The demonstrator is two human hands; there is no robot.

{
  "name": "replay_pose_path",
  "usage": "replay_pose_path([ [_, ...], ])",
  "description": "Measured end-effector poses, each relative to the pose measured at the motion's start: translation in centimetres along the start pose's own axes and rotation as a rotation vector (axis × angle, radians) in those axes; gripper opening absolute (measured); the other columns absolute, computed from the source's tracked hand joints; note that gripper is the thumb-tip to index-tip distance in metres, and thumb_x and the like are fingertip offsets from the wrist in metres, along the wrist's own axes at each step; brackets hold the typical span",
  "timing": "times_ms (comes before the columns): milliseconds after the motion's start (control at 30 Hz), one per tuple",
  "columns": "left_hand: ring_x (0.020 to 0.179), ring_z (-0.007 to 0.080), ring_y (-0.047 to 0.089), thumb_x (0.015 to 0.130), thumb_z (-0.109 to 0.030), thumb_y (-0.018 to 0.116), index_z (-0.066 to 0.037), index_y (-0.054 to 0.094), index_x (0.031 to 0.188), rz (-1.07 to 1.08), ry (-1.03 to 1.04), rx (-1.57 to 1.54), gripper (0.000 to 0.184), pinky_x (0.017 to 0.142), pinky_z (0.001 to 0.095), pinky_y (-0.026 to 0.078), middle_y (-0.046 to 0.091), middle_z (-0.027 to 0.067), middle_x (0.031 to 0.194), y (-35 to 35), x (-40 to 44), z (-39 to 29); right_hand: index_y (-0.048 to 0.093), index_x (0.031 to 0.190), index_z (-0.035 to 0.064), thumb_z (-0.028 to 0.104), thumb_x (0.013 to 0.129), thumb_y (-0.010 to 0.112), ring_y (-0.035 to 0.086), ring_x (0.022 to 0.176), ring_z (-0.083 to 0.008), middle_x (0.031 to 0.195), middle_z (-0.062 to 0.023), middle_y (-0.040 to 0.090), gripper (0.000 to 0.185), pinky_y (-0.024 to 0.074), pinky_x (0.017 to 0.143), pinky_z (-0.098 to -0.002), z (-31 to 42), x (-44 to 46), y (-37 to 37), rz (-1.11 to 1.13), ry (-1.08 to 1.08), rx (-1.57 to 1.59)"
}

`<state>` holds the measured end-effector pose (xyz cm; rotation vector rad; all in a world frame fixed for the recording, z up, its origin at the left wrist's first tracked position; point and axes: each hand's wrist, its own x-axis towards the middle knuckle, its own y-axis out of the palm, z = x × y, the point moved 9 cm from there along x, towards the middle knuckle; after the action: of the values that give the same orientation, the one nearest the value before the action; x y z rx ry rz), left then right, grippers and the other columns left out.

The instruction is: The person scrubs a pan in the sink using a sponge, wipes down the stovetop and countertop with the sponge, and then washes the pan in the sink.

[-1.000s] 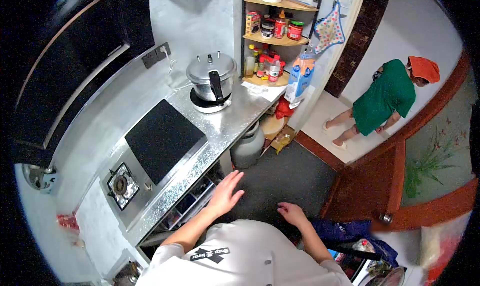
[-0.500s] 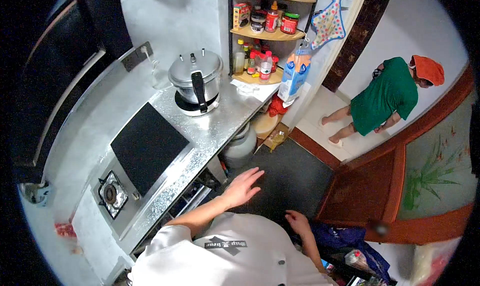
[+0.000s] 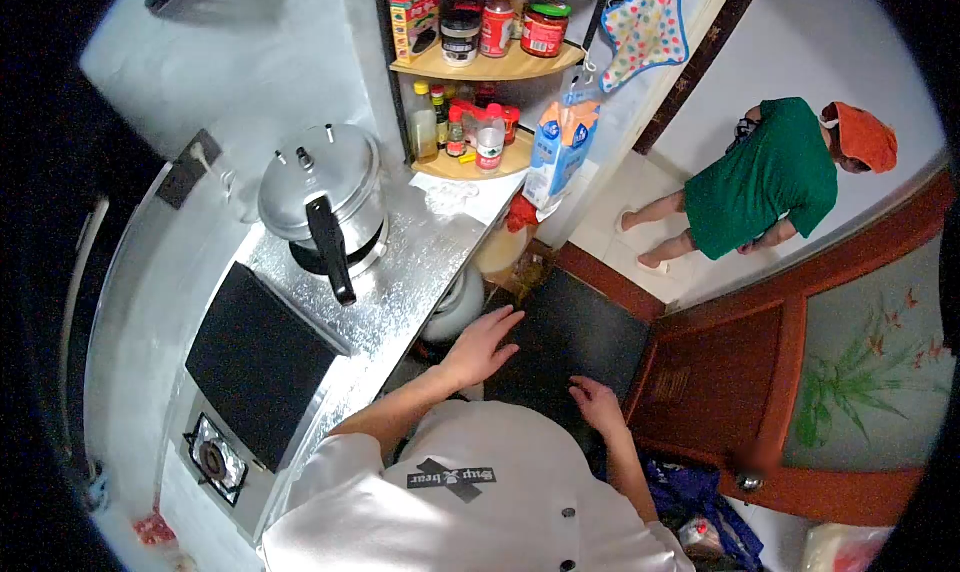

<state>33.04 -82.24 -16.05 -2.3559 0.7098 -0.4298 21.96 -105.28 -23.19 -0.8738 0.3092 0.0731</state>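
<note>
"Pointing to the far right, the fingers of the left hand (image 3: 482, 350) are straight and slightly spread, with the thumb apart from them."

"And the right hand (image 3: 600, 410)?"

"A little nearer and to the right, loosely bent. Its fingertips are small and partly turned under, so I cannot tell how far they are closed."

"What is close to each?"

"Beside the left fingers, just to their left, a grey cylinder (image 3: 456, 307) sits under the counter (image 3: 420, 247). The wooden door (image 3: 715, 382) is to the right of the right hand. How deep those gaps are, I cannot tell. Between the hands and beyond them shows the dark floor (image 3: 575, 317)."

"Further left?"

"On the far part of the counter a silver pot (image 3: 330, 177) stands upright on a low base, lid on, its black handle turned to the near side. Nearer lies a black panel (image 3: 262, 357), then a gas burner (image 3: 213, 459) at the near left."

"And the far side?"

"A corner shelf (image 3: 490, 70) with jars and bottles. A blue-and-orange bag (image 3: 562, 152) hangs just right of it, near a dotted cloth (image 3: 645, 32)."

"Past the doorway?"

"At the far right, a person in green (image 3: 762, 182) with an orange head covering (image 3: 863, 137) stands on pale tiles (image 3: 665, 197)."
</note>
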Motion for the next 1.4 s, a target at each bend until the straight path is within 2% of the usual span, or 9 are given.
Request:
replay_pose_path([
  [267, 0.127, 0.0382, 0.044, 0.090, -0.023, 0.061, -0.008, 0.040, 0.140, 0.066, -0.003, 0.017, 0.057, 0.106, 0.0436, 0.037, 0.041, 0.0199, 0.142, 1.4, 7.0, 2.2, 0.063, 0.120, 0.0090, 0.025, 0.091, 0.060, 0.065, 0.099, -0.0319, 0.111, -0.0184, 0.066, 0.033, 0.0508, 0.085, -0.0386, -3.2, 3.0, -1.9, 0.061, 0.143, 0.008],
  [333, 0.126, 0.0382, 0.044, 0.089, -0.021, 0.061, -0.009, 0.041, 0.139, 0.060, 0.016, 0.000, 0.056, 0.106, 0.0437, 0.037, 0.042, 0.0197, 0.141, 2.0, 8.9, 2.4, 0.063, 0.120, 0.0082, 0.025, 0.091, 0.060, 0.065, 0.101, -0.0301, 0.114, -0.0172, 0.066, 0.034, 0.0507, 0.086, -0.0382, -4.1, 3.2, -3.4, 0.099, 0.304, 0.136],
  [633, 0.126, 0.0392, 0.044, 0.088, -0.020, 0.063, -0.008, 0.041, 0.139, 0.089, 0.040, 0.001, 0.057, 0.105, 0.0436, 0.038, 0.041, 0.0203, 0.142, 6.9, 21.5, 0.0, 0.062, 0.120, 0.0069, 0.026, 0.091, 0.058, 0.063, 0.104, -0.0307, 0.117, -0.0163, 0.064, 0.035, 0.0495, 0.090, -0.0376, -11.5, 11.5, -12.5, 0.066, 0.204, 0.053],
  [733, 0.124, 0.0389, 0.046, 0.086, -0.018, 0.064, -0.008, 0.042, 0.138, 0.091, 0.077, -0.037, 0.057, 0.104, 0.0434, 0.039, 0.043, 0.0195, 0.141, 9.4, 27.3, -2.8, 0.063, 0.118, 0.0073, 0.028, 0.090, 0.059, 0.063, 0.103, -0.0326, 0.114, -0.0169, 0.065, 0.035, 0.0500, 0.089, -0.0387, -16.0, 13.3, -17.3, -0.085, 0.105, -0.027],
  [933, 0.123, 0.0378, 0.048, 0.084, -0.017, 0.066, -0.009, 0.043, 0.138, 0.142, 0.199, -0.094, 0.059, 0.102, 0.0420, 0.041, 0.045, 0.0185, 0.139, 14.6, 36.1, -7.8, 0.064, 0.117, 0.0086, 0.028, 0.089, 0.060, 0.064, 0.097, -0.0340, 0.106, -0.0159, 0.068, 0.034, 0.0507, 0.085, -0.0406, -22.7, 14.7, -25.0, -0.149, 0.231, -0.088],
  [1100, 0.124, 0.0373, 0.047, 0.087, -0.022, 0.063, -0.010, 0.041, 0.140, 0.294, 0.240, -0.049, 0.058, 0.104, 0.0428, 0.040, 0.043, 0.0193, 0.140, 20.1, 41.7, -9.3, 0.064, 0.117, 0.0080, 0.026, 0.089, 0.059, 0.065, 0.095, -0.0356, 0.105, -0.0182, 0.067, 0.033, 0.0506, 0.082, -0.0412, -30.1, 13.9, -23.5, -0.227, 0.301, 0.024],
  [1167, 0.125, 0.0375, 0.046, 0.088, -0.023, 0.062, -0.010, 0.040, 0.140, 0.332, 0.302, -0.056, 0.058, 0.104, 0.0430, 0.040, 0.043, 0.0194, 0.141, 22.1, 44.3, -9.6, 0.063, 0.117, 0.0079, 0.026, 0.089, 0.059, 0.065, 0.095, -0.0361, 0.105, -0.0194, 0.067, 0.033, 0.0506, 0.082, -0.0415, -30.6, 13.5, -23.2, -0.195, 0.322, 0.068],
  [1267, 0.125, 0.0380, 0.046, 0.089, -0.023, 0.061, -0.010, 0.040, 0.140, 0.389, 0.388, -0.058, 0.057, 0.105, 0.0437, 0.039, 0.043, 0.0199, 0.141, 25.3, 48.4, -10.4, 0.063, 0.116, 0.0062, 0.026, 0.090, 0.058, 0.065, 0.095, -0.0373, 0.102, -0.0224, 0.067, 0.033, 0.0509, 0.080, -0.0428, -28.2, 12.0, -26.7, -0.401, 0.354, -0.006],
  [1400, 0.125, 0.0382, 0.046, 0.090, -0.024, 0.061, -0.009, 0.041, 0.139, 0.440, 0.501, -0.166, 0.055, 0.105, 0.0452, 0.038, 0.045, 0.0214, 0.139, 27.4, 54.9, -13.3, 0.061, 0.119, 0.0059, 0.026, 0.090, 0.059, 0.064, 0.096, -0.0374, 0.107, -0.0223, 0.066, 0.035, 0.0507, 0.081, -0.0424, -28.2, 11.4, -28.9, -0.247, 0.821, 0.215],
])
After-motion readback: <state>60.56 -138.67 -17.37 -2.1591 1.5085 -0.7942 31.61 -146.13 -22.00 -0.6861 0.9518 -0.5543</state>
